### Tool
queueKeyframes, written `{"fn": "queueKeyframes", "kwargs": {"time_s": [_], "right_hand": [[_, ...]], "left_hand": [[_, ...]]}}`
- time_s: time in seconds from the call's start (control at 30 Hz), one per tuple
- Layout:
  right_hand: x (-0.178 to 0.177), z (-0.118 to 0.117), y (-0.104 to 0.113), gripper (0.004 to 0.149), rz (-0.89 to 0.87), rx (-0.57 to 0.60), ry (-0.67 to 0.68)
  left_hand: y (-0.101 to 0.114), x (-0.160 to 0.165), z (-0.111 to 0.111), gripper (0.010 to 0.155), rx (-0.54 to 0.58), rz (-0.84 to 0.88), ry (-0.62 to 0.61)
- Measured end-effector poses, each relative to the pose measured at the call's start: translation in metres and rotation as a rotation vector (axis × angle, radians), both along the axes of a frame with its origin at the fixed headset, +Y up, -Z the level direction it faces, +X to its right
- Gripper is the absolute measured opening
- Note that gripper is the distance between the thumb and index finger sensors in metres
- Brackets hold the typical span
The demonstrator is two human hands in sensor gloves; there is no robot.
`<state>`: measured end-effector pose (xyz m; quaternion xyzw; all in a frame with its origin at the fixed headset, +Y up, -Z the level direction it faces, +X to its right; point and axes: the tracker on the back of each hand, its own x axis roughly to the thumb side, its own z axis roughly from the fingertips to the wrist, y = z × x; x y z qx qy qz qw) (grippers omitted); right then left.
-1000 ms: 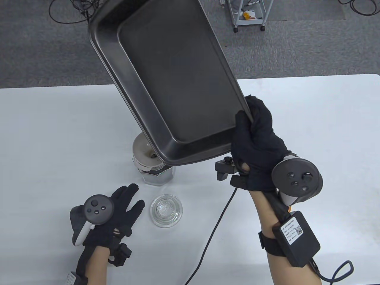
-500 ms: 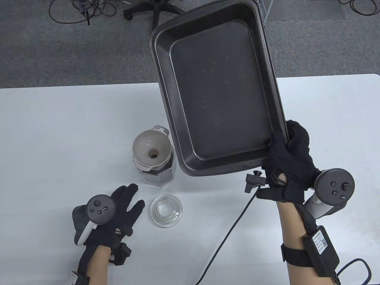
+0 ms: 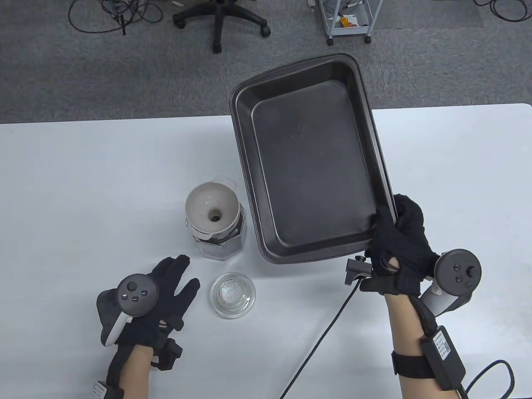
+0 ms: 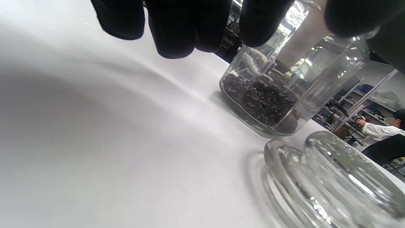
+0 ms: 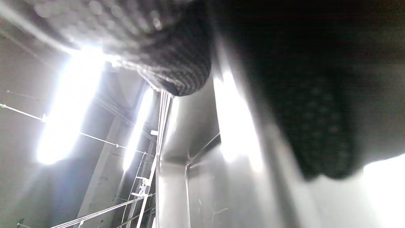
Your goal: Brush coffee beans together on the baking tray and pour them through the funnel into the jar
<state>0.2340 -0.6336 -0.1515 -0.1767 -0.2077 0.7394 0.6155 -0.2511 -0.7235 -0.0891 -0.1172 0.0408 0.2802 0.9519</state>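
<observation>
My right hand (image 3: 397, 245) grips the near right corner of the dark baking tray (image 3: 307, 162), thumb over the rim, holding it just right of the jar. No beans show in the tray. A beige funnel (image 3: 212, 205) sits in the mouth of the glass jar (image 3: 220, 241), and dark coffee beans (image 4: 262, 101) fill the jar's bottom. My left hand (image 3: 166, 291) lies flat on the table below and left of the jar, fingers straight, holding nothing. In the right wrist view my fingers (image 5: 177, 63) press against the tray's shiny metal.
The glass jar lid (image 3: 232, 295) lies on the white table (image 3: 83, 187) right of my left hand. A black cable (image 3: 324, 328) runs from my right wrist to the table's near edge. Beyond the far edge stand an office chair (image 3: 220, 20) and a wheeled cart (image 3: 349, 20).
My right hand has swung the tray away from above the funnel to the right and lowered it toward level. The funnel is now uncovered. The left hand has barely moved.
</observation>
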Motion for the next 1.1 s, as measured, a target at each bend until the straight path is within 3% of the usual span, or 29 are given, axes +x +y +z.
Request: {"fn": "queueKeyframes", "kwargs": {"time_s": [0.67, 1.1], "right_hand": [[0.021, 0.019, -0.08, 0.04, -0.131, -0.156, -0.016], [0.024, 0.025, -0.11, 0.041, -0.192, -0.295, -0.011]], "left_hand": [[0.002, -0.003, 0.001, 0.071, 0.003, -0.017, 0.02], [0.005, -0.002, 0.005, 0.071, 0.03, -0.057, 0.025]]}}
